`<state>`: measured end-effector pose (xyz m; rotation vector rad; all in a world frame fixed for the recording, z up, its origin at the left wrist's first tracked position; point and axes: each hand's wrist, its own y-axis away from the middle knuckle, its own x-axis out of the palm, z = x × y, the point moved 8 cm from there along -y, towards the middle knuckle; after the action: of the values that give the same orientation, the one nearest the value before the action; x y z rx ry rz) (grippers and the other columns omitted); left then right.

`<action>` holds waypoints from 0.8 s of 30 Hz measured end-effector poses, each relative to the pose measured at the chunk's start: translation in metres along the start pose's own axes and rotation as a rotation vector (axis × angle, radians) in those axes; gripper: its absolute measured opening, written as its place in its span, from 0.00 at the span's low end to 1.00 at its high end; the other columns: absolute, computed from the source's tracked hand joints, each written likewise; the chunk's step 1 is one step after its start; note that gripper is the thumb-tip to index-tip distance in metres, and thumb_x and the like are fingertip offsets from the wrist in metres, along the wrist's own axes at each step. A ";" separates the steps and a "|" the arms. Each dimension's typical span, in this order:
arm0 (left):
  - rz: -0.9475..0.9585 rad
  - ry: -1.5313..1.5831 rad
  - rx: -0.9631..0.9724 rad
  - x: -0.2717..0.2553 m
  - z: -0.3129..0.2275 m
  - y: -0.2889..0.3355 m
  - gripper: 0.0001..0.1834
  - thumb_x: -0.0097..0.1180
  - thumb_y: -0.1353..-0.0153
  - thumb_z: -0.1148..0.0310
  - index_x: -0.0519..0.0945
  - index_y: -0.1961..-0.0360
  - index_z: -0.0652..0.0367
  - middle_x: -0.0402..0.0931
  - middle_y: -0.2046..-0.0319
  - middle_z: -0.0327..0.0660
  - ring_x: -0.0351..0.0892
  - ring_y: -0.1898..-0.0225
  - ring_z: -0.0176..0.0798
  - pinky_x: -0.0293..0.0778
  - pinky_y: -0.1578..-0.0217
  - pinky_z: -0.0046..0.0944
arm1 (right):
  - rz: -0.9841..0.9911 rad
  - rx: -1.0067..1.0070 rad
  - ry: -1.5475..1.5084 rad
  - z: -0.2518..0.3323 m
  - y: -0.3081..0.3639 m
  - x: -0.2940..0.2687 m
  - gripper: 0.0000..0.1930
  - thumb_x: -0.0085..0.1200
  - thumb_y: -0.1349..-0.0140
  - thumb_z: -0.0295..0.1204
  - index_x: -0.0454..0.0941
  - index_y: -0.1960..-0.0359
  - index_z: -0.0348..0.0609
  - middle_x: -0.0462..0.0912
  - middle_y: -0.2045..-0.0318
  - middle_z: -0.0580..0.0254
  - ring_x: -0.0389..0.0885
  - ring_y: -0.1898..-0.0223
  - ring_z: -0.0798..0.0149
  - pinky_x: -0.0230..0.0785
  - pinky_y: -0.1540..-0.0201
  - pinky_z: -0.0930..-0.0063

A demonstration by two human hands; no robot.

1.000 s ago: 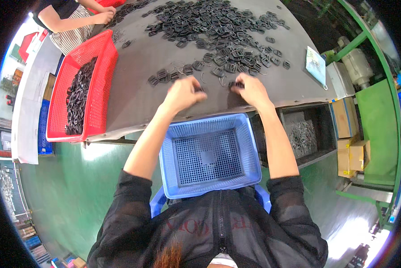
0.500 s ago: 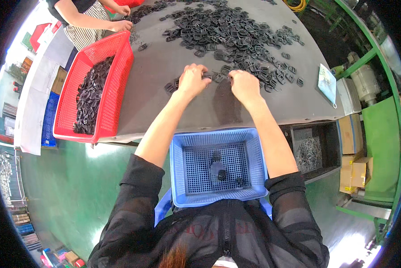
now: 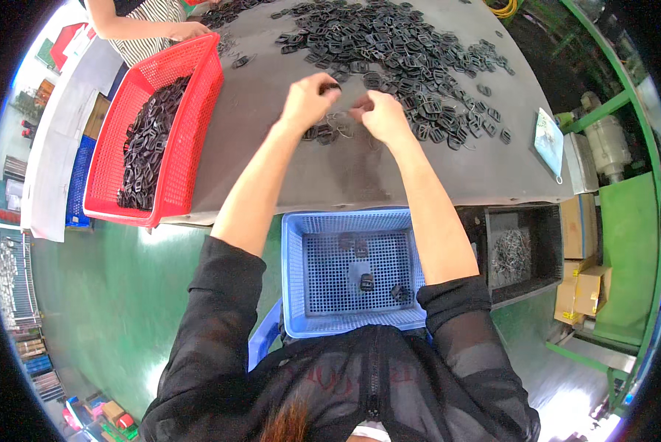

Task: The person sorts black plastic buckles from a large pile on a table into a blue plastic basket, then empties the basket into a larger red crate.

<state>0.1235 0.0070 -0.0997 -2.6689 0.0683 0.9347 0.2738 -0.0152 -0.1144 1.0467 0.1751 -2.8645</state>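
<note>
My left hand (image 3: 308, 103) is raised over the grey table (image 3: 249, 110), its fingers closed on a small black plastic buckle (image 3: 331, 87). Just to its right, my right hand (image 3: 384, 116) has thumb and fingers pinched together; whatever is in them is blurred and too small to name. Beneath and between the hands lie a few black buckles (image 3: 320, 132) and some thin pale scraps (image 3: 339, 124). A large pile of black buckles (image 3: 396, 44) spreads beyond my right hand. The blue basket (image 3: 293, 280) at my lap holds several loose black buckles (image 3: 366, 282).
A red basket (image 3: 211, 81) with many black pieces stands at the table's left. Behind it another person's arm (image 3: 146, 29) reaches over the table. A black bin (image 3: 522, 291) with thin scraps sits below the right edge, and a light-blue card (image 3: 549, 144) lies above it.
Both hands have moved up and slightly left, away from the table's near edge. The left now shows a buckle in its fingers. The other person's hands have gone lower behind the red basket.
</note>
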 end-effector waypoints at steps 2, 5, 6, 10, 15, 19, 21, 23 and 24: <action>0.023 0.321 -0.157 -0.028 0.019 0.004 0.14 0.57 0.46 0.67 0.77 0.60 0.63 0.79 0.67 0.42 0.79 0.64 0.36 0.73 0.63 0.35 | 0.126 -0.041 0.131 0.029 0.010 0.015 0.17 0.64 0.56 0.39 0.80 0.65 0.44 0.82 0.68 0.53 0.81 0.62 0.55 0.72 0.58 0.64; 0.124 0.931 -0.409 -0.045 0.040 0.028 0.12 0.55 0.44 0.68 0.74 0.59 0.60 0.75 0.64 0.37 0.77 0.64 0.32 0.73 0.64 0.33 | 0.052 -0.200 0.303 0.048 0.020 0.042 0.21 0.67 0.59 0.44 0.79 0.65 0.45 0.79 0.64 0.51 0.79 0.61 0.49 0.72 0.58 0.59; 0.134 0.983 -0.428 -0.050 0.045 0.035 0.12 0.55 0.43 0.67 0.74 0.59 0.58 0.75 0.65 0.37 0.76 0.64 0.32 0.73 0.64 0.33 | 0.060 -0.209 0.303 0.047 0.020 0.050 0.20 0.67 0.58 0.42 0.78 0.66 0.46 0.77 0.65 0.52 0.79 0.61 0.49 0.72 0.58 0.58; 0.098 0.258 -0.423 -0.061 0.050 0.058 0.21 0.60 0.48 0.57 0.76 0.58 0.60 0.76 0.61 0.41 0.76 0.62 0.38 0.73 0.60 0.38 | 0.240 -0.164 0.417 0.032 0.017 0.058 0.24 0.66 0.56 0.39 0.72 0.57 0.46 0.75 0.59 0.51 0.79 0.61 0.48 0.73 0.59 0.57; 0.039 -0.433 -0.017 -0.051 0.017 0.090 0.26 0.61 0.49 0.54 0.74 0.51 0.55 0.70 0.61 0.48 0.75 0.60 0.52 0.72 0.58 0.46 | 0.078 -0.320 0.450 0.057 0.038 0.046 0.23 0.62 0.51 0.40 0.71 0.53 0.48 0.73 0.58 0.52 0.80 0.64 0.47 0.75 0.64 0.58; 0.073 -0.415 0.067 -0.046 0.014 0.096 0.20 0.56 0.45 0.63 0.73 0.51 0.53 0.67 0.62 0.46 0.74 0.62 0.54 0.72 0.61 0.49 | 0.061 -0.578 0.501 0.075 0.043 0.067 0.16 0.56 0.45 0.39 0.73 0.57 0.48 0.73 0.61 0.54 0.81 0.66 0.50 0.76 0.67 0.59; 0.075 -0.410 0.123 -0.047 0.008 0.100 0.18 0.55 0.45 0.68 0.73 0.51 0.53 0.67 0.62 0.46 0.74 0.62 0.54 0.72 0.62 0.49 | 0.078 -0.601 0.512 0.081 0.045 0.072 0.14 0.54 0.44 0.38 0.74 0.59 0.47 0.73 0.62 0.54 0.81 0.66 0.51 0.75 0.68 0.59; 0.103 -0.346 0.162 -0.046 -0.002 0.112 0.17 0.54 0.45 0.70 0.73 0.52 0.54 0.67 0.63 0.47 0.74 0.62 0.55 0.72 0.63 0.48 | 0.038 -0.647 0.400 0.080 0.059 0.065 0.13 0.56 0.46 0.37 0.72 0.63 0.45 0.73 0.66 0.55 0.79 0.69 0.50 0.74 0.70 0.57; 0.132 -0.316 0.163 -0.047 -0.009 0.121 0.17 0.54 0.45 0.69 0.73 0.52 0.54 0.67 0.63 0.47 0.73 0.62 0.55 0.72 0.63 0.48 | 0.033 -0.652 0.335 0.081 0.070 0.060 0.13 0.56 0.46 0.37 0.72 0.64 0.44 0.73 0.67 0.55 0.79 0.70 0.49 0.73 0.71 0.57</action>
<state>0.0747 -0.1138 -0.0974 -2.3621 0.2399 1.3202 0.1849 -0.0985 -0.0978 1.3174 1.0135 -2.2898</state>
